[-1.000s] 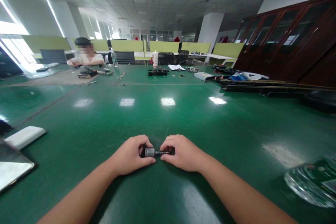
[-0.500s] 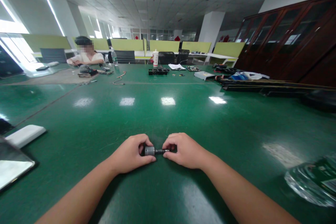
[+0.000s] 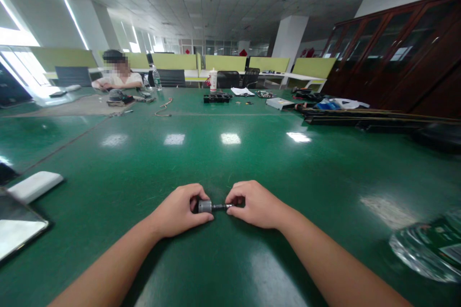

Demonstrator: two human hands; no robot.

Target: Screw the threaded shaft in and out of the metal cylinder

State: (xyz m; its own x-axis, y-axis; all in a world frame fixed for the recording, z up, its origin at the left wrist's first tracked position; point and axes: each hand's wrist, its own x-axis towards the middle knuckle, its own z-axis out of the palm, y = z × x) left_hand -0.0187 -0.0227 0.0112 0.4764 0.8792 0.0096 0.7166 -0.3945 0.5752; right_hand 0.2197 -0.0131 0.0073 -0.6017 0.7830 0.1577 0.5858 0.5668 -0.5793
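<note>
Here, left fingers (image 3: 204, 219) clasp metal cylinder (image 3: 205, 206); slim shaft (image 3: 219, 207) ends between pinched right fingers (image 3: 235, 212).

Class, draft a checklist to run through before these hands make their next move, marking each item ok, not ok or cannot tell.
1. Left grip around the cylinder: ok.
2. Right grip on the shaft, at its far end: ok.
3. Shaft roughly in line with the cylinder: ok.
4. Shaft firmly fixed in the cylinder: cannot tell.
5. Near bottle apart from both hands: ok.
</note>
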